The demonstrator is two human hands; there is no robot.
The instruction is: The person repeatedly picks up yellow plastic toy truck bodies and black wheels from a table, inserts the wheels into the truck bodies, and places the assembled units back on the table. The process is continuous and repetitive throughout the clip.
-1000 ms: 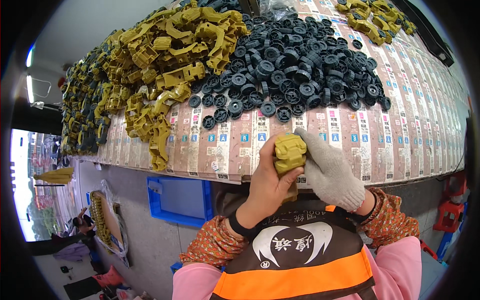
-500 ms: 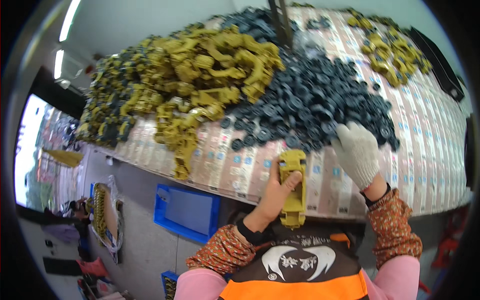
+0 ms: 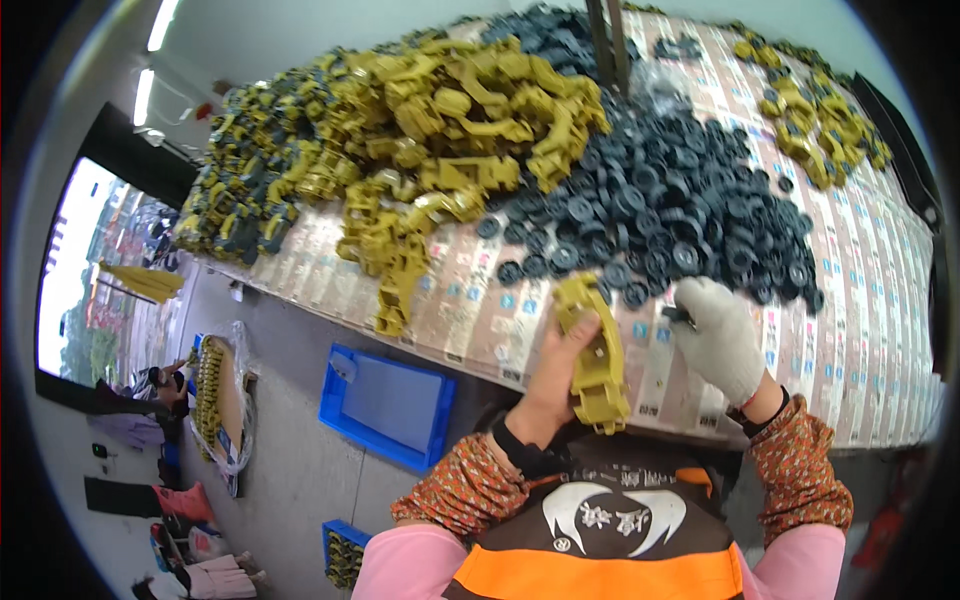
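Observation:
My bare left hand is closed round a yellow plastic toy vehicle body, its thumb lying across the upper part. The body is held above the table's near edge, tilted so that its side shows. To its right, my right hand wears a white knit glove and pinches a small dark toy wheel between thumb and fingers. Most of that wheel is hidden by the glove. Just beyond both hands spreads a heap of dark blue-grey wheels.
A tall pile of yellow bodies covers the table's left, with more yellow pieces at the far right. A dark post rises behind the wheels. Below the table's edge, a blue tray is on the floor.
My right hand has drawn back from the wheel heap toward me, now with a wheel in its fingers. My left hand has turned the yellow body onto a tilt. The whole view has shifted slightly.

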